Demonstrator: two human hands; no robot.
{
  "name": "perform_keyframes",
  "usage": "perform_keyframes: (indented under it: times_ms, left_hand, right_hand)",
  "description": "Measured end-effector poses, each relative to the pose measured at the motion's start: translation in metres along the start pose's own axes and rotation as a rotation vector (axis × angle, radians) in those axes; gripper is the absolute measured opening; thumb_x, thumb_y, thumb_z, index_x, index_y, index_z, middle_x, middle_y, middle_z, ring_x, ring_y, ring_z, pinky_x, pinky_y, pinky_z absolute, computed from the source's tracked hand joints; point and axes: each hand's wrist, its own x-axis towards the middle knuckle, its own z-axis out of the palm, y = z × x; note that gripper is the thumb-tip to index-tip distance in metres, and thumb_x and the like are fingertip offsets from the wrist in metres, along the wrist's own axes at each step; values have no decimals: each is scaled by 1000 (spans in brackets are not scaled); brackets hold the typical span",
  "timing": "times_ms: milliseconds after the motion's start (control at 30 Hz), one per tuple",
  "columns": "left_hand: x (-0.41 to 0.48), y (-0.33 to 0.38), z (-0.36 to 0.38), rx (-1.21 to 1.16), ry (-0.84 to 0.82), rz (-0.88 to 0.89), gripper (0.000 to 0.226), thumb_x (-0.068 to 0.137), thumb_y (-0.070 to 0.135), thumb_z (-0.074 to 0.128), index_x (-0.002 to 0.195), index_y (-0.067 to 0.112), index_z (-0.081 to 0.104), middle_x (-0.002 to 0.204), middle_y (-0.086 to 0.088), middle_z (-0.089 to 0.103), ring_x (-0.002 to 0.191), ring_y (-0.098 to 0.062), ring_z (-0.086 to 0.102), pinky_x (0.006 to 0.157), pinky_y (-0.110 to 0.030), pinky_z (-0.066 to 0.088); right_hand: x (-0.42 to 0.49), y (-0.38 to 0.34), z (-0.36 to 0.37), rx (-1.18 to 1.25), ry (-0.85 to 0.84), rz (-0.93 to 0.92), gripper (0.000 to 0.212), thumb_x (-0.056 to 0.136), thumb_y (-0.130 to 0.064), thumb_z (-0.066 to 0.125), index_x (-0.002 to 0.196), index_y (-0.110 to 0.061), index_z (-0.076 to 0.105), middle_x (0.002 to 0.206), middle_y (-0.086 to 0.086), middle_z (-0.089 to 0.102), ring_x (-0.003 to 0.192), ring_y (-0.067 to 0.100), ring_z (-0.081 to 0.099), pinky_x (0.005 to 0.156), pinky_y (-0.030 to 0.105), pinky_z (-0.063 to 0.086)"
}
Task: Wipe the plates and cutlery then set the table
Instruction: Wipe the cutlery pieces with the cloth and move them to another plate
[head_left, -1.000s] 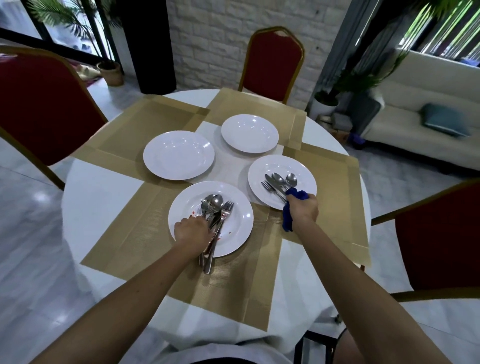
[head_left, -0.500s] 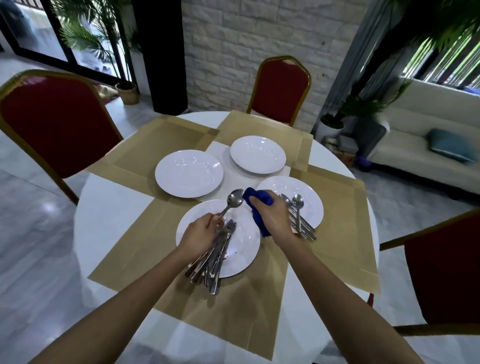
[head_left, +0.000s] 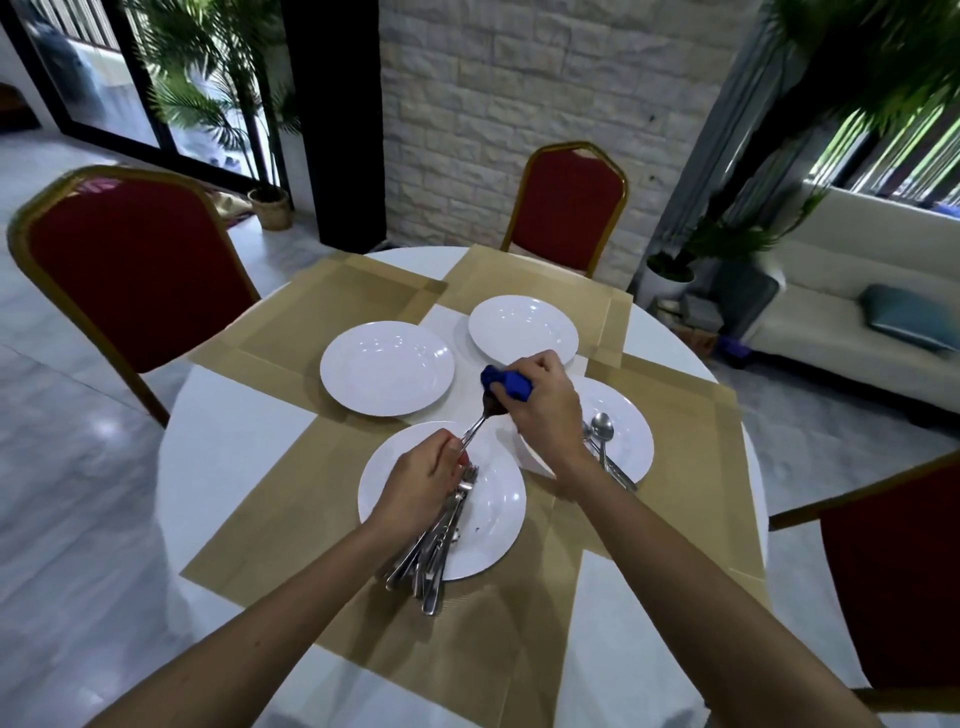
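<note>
A: Hands, quick.

B: Left hand (head_left: 420, 482) is gripping the cutlery bundle (head_left: 431, 551) over the near plate (head_left: 493, 499). It's also pinching one spoon (head_left: 477, 427) by the handle, with the bowl pointing away. Right hand (head_left: 543, 415) is clenching the blue cloth (head_left: 506, 383), which is wrapping the spoon's bowl.

A: So the step is wiping that spoon?

B: Reading it that way. The bowl is mostly hiding in the cloth, so I'm not calling it clean or dirty.

A: Where's the rest sitting?

B: The bundle's handles are hanging past the near rim onto the tan placemat (head_left: 291, 519). A few pieces, including a second spoon (head_left: 602, 430), are lying on the right plate (head_left: 631, 410), partly under the right wrist. The left plate (head_left: 387, 366) and far plate (head_left: 522, 330) are sitting further in on the table (head_left: 234, 431).

A: Tips for doing it well?

B: Just my judgement. Holding the handle firm so the spoon isn't twisting. Squeezing the cloth on both faces of the bowl, then drawing it down the neck toward the handle. Also holding the bundle low over the plate. The left fingers are splitting duty, so a loose piece could be sliding out.

A: Near plate itself?

B: It's showing small dark specks (head_left: 478, 530), so it's probably needing a wipe too.
</note>
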Motion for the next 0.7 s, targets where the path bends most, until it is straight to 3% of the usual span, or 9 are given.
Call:
perform_keyframes:
  times_ms: [100,200,300,467,533,600,700]
  left_hand:
    - [2,3,5,-19,10,-22,32,102,27,36,81,13,54,59,9,52,53,0,48,55,-18,38]
    - [3,7,5,-82,42,-35,31,102,27,36,81,14,55,59,7,52,51,0,48,54,-17,37]
    - [2,8,6,-25,37,-10,31,102,25,35,82,11,55,58,7,52,51,0,49,51,-14,35]
    - [9,1,7,-183,-19,-62,38,102,30,36,69,31,53,63,1,50,58,-14,45,55,-29,36]
    - [11,1,1,-175,-59,-82,40,102,29,36,66,31,53,60,2,48,58,-18,42,53,-28,33]
    - [11,1,-3,-19,-67,-52,35,102,32,36,72,25,52,59,4,52,56,-19,46,52,-28,37]
    - [12,4,-5,608,-39,50,32,99,45,34,87,19,48,79,0,63,75,-25,59,62,-34,42]
  right_hand:
    - [4,0,-3,17,108,73,17,83,-28,72,93,-15,67,97,-1,50,78,19,54,68,39,51]
    - [-4,-6,-1,25,22,-53,19,81,-25,74,97,-16,68,97,-1,51,80,16,54,69,31,49]
    - [2,1,-7,107,113,66,17,81,-20,75,92,-10,67,95,-2,47,81,10,49,72,25,44]
    - [-4,-7,-8,193,35,11,20,77,-12,77,93,-6,67,97,2,49,81,0,48,74,2,35]
    - [1,-6,-14,265,34,162,17,78,-16,76,89,-9,66,97,4,57,81,6,51,73,9,38]
    - [6,-3,-18,366,21,304,14,79,-19,73,84,-12,63,85,8,62,72,15,54,66,24,43]
    - [3,-7,-15,341,7,323,15,80,-19,71,83,-11,60,77,10,63,64,18,51,58,27,42]
